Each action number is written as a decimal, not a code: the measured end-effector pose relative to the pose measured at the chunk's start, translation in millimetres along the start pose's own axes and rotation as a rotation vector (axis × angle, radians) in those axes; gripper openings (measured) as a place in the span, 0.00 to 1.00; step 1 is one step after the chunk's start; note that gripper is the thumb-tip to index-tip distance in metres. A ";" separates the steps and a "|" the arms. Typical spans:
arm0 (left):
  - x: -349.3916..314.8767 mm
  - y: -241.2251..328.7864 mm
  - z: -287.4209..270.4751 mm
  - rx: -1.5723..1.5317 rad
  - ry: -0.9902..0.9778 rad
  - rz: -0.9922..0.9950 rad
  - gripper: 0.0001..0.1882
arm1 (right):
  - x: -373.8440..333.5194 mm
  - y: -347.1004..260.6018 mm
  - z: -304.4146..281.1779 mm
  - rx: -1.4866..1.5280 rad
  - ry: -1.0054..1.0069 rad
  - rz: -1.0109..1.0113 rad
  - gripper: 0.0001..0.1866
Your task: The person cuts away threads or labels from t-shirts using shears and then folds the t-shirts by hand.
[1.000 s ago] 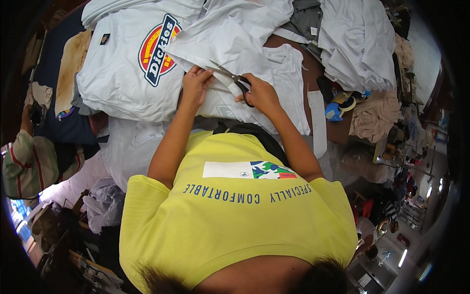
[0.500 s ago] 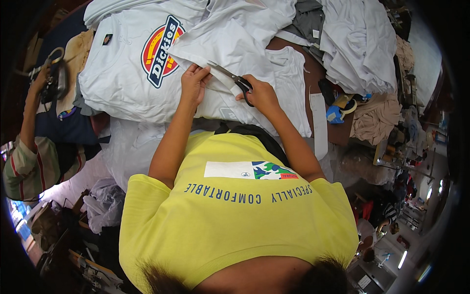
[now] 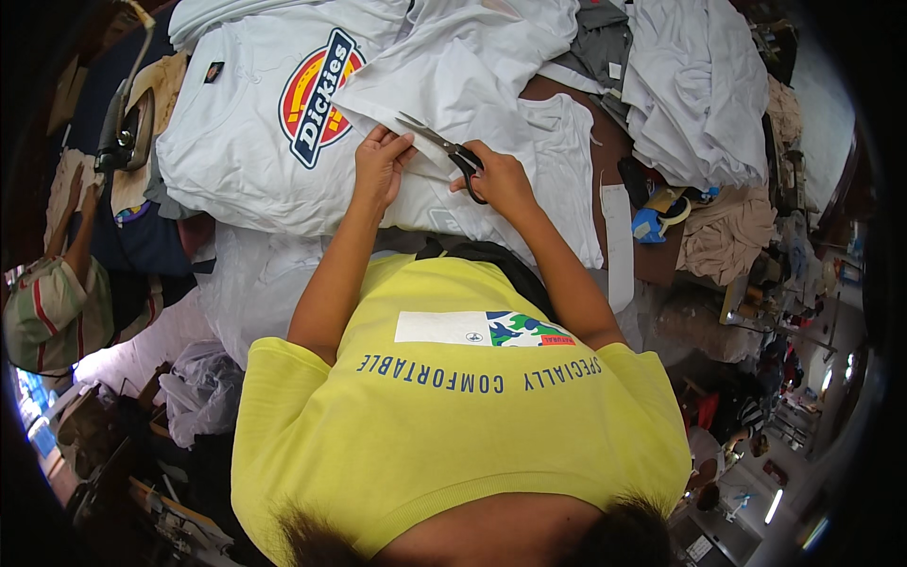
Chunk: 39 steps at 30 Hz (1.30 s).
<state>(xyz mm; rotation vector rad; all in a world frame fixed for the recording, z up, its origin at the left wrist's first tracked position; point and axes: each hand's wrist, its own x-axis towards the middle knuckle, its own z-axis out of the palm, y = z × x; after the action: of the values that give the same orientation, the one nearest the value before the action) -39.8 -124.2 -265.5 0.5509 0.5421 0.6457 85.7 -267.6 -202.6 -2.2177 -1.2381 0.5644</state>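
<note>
My right hand (image 3: 499,181) grips a pair of scissors (image 3: 433,138) with black handles, its fingers through the loops. The blades point up and to the left, tips slightly parted, over a white garment (image 3: 472,76). Close by on the left, my left hand (image 3: 383,163) has thumb and fingers pinched together at the edge of that garment. Whatever small bit lies in the pinch is too small to make out. Under both hands a pile of white T-shirts spreads out, the top T-shirt (image 3: 227,142) bearing a round red and yellow print.
At left, a co-worker's hands (image 3: 80,203) rest on beige cloth beside a standing iron (image 3: 137,128). To the right are a heap of white garments (image 3: 694,94), a tape roll (image 3: 675,210), a white paper strip (image 3: 617,246) and beige cloth (image 3: 723,241).
The scissors' blades have parted and drawn back slightly from my left hand. The co-worker has let go of the iron, and both their hands now lie on the beige cloth.
</note>
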 end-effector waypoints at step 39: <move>4.6 15.6 0.0 0.003 0.028 0.049 0.16 | 14.5 -11.4 10.2 -0.010 0.058 -0.078 0.23</move>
<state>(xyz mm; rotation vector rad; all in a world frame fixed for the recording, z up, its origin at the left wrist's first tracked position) -43.1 -110.6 -257.2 0.5604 0.5579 0.7001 79.5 -247.5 -204.7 -2.1675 -1.2936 0.4614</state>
